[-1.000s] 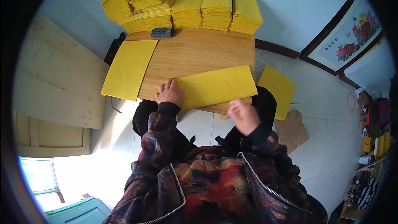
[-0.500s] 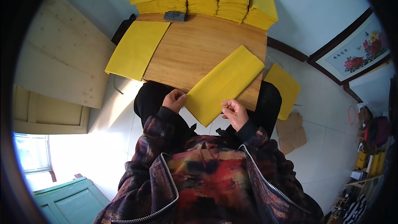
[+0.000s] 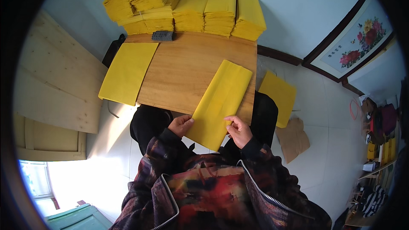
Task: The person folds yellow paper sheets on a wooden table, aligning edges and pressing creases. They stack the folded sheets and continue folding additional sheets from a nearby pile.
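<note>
A long folded yellow sheet (image 3: 222,102), which looks like paper or thin cloth, lies slanted over the near right part of the wooden table (image 3: 179,72). Its near end sticks out past the table edge, above my lap. My left hand (image 3: 181,126) pinches the sheet's left edge, thumb on top. At the opposite edge my right hand (image 3: 240,132) has curled fingers gripping the sheet close to its near end. To the left, a wider flat yellow sheet (image 3: 128,72) rests on the table and overhangs its near left corner.
Several stacks of folded yellow sheets (image 3: 217,10) line the table's far edge, with a dark grey block (image 3: 162,35) before them. Right of my leg are another yellow sheet (image 3: 279,98) and a brown piece (image 3: 293,139). A wooden board (image 3: 59,72) stands at left.
The folded sheet has swung counterclockwise, so its far end points more straight ahead. Both hands keep hold of its edges. The whole view has shifted, showing more of the far stacks.
</note>
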The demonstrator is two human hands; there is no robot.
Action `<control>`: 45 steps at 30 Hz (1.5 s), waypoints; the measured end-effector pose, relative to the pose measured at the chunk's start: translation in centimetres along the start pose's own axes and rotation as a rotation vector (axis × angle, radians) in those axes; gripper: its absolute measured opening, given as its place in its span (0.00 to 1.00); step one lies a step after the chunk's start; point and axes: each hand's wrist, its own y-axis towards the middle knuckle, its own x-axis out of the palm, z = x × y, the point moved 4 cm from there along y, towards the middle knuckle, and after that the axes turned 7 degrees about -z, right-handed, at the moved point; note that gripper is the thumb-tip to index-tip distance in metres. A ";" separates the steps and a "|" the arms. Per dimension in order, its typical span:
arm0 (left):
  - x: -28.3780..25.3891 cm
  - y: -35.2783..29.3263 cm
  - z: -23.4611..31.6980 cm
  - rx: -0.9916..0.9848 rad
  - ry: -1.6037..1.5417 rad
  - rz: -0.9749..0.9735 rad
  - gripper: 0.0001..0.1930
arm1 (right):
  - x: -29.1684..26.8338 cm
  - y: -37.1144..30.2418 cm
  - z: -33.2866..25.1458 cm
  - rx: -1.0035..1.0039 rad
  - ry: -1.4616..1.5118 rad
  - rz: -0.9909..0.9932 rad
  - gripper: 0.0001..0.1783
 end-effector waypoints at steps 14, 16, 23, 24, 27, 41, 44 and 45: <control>0.5 1.6 4.4 -0.144 0.988 0.253 0.14 | -2.3 1.1 -2.4 0.071 -0.446 0.188 0.19; 0.7 1.8 5.8 -0.093 1.111 0.363 0.14 | -3.0 1.0 -2.8 0.013 -0.571 0.254 0.18; 1.4 6.4 7.0 0.063 1.001 0.353 0.14 | -4.3 2.3 -3.5 0.002 -0.734 0.303 0.12; 1.4 6.8 6.9 0.092 0.997 0.350 0.13 | -4.3 2.4 -3.5 -0.020 -0.720 0.313 0.12; 1.2 7.6 6.4 0.087 0.957 0.333 0.13 | -4.2 2.5 -3.3 -0.029 -0.717 0.330 0.11; 0.7 7.8 6.3 0.065 0.902 0.331 0.13 | -4.1 3.3 -3.1 -0.021 -0.750 0.329 0.11; 0.9 7.7 6.5 0.105 0.904 0.338 0.13 | -4.1 3.5 -3.2 0.006 -0.806 0.350 0.11; 0.9 7.7 6.6 0.126 0.908 0.337 0.13 | -4.0 3.5 -3.3 -0.011 -0.794 0.347 0.11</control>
